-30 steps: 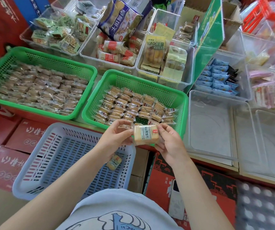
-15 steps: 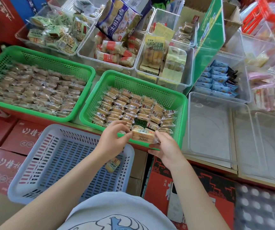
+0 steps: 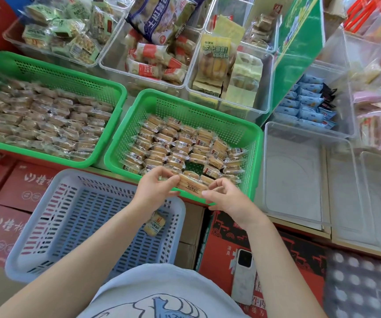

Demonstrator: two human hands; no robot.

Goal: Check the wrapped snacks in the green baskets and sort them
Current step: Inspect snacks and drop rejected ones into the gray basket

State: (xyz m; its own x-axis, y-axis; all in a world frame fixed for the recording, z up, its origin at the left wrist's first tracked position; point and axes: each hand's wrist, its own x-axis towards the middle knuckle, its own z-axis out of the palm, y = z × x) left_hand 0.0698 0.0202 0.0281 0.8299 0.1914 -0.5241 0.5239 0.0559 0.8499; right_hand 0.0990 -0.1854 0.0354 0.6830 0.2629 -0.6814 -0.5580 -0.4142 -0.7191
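the wrapped snack sits just below the centre of the frame, over the near rim of the right green basket, and we hold it by its two ends. its long axis runs almost left to right across the picture, tilting slightly downward toward the right, with a printed side edge turned toward us. our left hand comes up from the lower left, fingers curled, thumb and fingertips pinching the left end of the wrapper. our right hand comes up from the lower right, fingers bent, pinching the right end. both forearms rise from the bottom edge and converge on the snack.

behind the snack, the right green basket holds rows of similar wrapped pieces, with a bare patch of green floor showing near its front. the left green basket, at the middle left of the frame, is filled with paler wrapped pieces; they look blurred, so we cannot read them. a pale blue basket lies in the lower left, below the green ones, with one wrapped snack in it near its right wall, partly behind our left arm. clear bins fill the right side, and more clear bins of packaged goods cross the top. a phone lies face down on a red carton at the lower centre right.
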